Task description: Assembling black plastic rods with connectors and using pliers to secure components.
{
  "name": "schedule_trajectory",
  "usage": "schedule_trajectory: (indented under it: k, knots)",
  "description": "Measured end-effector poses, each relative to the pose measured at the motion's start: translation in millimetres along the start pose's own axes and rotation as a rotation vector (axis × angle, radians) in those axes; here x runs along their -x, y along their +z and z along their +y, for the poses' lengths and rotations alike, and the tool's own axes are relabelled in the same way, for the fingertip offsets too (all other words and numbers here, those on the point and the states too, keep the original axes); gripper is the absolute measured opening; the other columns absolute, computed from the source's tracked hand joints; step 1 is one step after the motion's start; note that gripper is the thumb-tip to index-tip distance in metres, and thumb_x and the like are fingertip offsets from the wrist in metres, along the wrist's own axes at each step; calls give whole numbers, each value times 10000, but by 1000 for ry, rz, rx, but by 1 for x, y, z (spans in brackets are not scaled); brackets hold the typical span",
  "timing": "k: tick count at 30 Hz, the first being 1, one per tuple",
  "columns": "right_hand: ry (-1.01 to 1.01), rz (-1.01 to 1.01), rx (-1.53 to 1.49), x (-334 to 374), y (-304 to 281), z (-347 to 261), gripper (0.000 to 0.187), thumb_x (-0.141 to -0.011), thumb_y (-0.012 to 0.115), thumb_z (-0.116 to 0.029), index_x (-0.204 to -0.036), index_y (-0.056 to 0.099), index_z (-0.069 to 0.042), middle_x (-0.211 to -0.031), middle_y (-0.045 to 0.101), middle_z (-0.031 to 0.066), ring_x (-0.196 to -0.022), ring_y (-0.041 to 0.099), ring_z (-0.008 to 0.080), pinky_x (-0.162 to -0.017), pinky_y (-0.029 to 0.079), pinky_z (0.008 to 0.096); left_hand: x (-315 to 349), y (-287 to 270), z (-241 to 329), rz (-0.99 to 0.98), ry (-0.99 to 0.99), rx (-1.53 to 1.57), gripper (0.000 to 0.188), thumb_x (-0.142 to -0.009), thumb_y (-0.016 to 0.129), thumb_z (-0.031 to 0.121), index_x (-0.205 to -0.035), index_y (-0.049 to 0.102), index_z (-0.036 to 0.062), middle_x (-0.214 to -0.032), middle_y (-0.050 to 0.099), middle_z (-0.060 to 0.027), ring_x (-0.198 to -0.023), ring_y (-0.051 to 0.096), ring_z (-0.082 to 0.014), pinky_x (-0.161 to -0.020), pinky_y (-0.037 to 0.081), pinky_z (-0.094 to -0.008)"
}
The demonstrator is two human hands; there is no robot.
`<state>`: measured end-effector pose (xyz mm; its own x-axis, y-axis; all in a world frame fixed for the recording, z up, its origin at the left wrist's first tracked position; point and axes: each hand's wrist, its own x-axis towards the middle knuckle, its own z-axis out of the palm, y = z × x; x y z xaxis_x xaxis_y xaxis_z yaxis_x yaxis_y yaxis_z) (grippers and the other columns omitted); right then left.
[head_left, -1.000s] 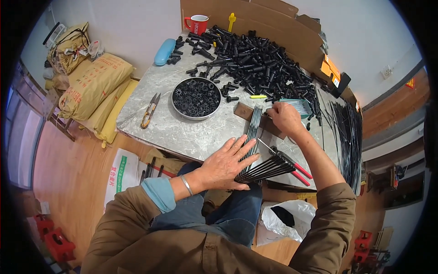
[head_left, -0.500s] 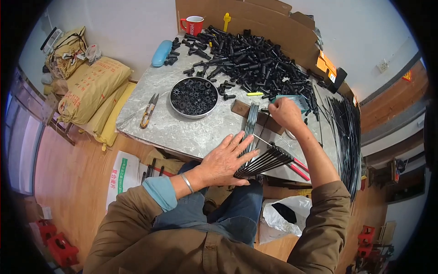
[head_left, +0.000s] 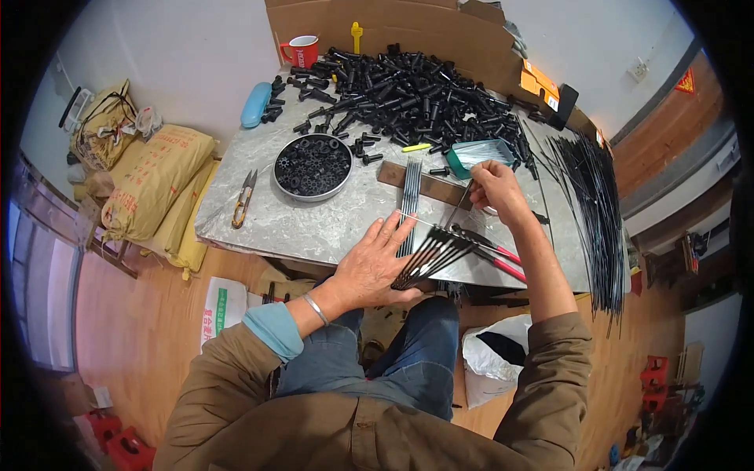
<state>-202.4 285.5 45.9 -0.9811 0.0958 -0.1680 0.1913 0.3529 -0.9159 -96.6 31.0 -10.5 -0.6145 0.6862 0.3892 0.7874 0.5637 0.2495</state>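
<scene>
My left hand [head_left: 375, 265] lies flat, fingers spread, pressing on a fanned bundle of thin black rods [head_left: 432, 255] at the near edge of the grey marble table [head_left: 330, 224]. A thin pale strand [head_left: 428, 222] runs from the left fingertips toward my right hand [head_left: 493, 188], which pinches its far end and one black rod. A row of rods [head_left: 411, 188] lies straight across a brown wooden strip [head_left: 428, 187]. Red-handled pliers [head_left: 495, 257] lie just right of the bundle.
A round metal tray [head_left: 312, 166] holds small black rings. A large heap of black plastic connectors [head_left: 424, 98] fills the far table. Long black rods [head_left: 591, 204] lie along the right edge. Scissors [head_left: 243, 198], a blue case [head_left: 256, 105], a red mug [head_left: 302, 52], tan sacks [head_left: 153, 192] stand left.
The right hand has shifted slightly, still pinching the strand above the bundle. The left hand stays pressed on the fanned rods.
</scene>
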Motion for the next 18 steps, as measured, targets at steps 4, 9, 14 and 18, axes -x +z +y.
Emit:
schedule_trajectory:
  k: [4, 9, 14, 18]
  knots:
    - [-75, 138, 77, 0, -2, 20, 178, -909, 537, -135, -1058, 549, -39, -688, 562, 38, -508, 542, 120, -462, 460, 267, 1, 4, -2, 12, 0, 13, 685, -685, 761, 451, -1316, 537, 307, -1462, 320, -256, -1329, 334, -476, -1089, 302, -525]
    - [-455, -7, 541, 11, -13, 25, 196, -832, 556, -64, -1010, 633, -37, -785, 577, 68, -662, 567, 169, -626, 482, 311, -1, 0, -2, 15, 3, 10, 660, -690, 761, 441, -1302, 545, 321, -1459, 321, -257, -1310, 356, -487, -1071, 325, -539]
    - [-681, -67, 921, 34, -23, 9, 217, -793, 686, -284, -862, 694, -78, -867, 584, 102, -882, 571, 260, -775, 447, 390, -2, -1, 0, 21, 13, -9, 639, -694, 754, 437, -1293, 553, 335, -1456, 324, -256, -1300, 370, -485, -1069, 334, -532]
    - [-762, 95, 1259, 38, -20, 4, 261, -762, 722, -348, -847, 664, -108, -913, 575, 64, -884, 550, 250, -824, 413, 399, -2, -1, 1, 20, 18, -16, 622, -704, 747, 431, -1290, 554, 353, -1450, 330, -262, -1302, 369, -484, -1074, 330, -526]
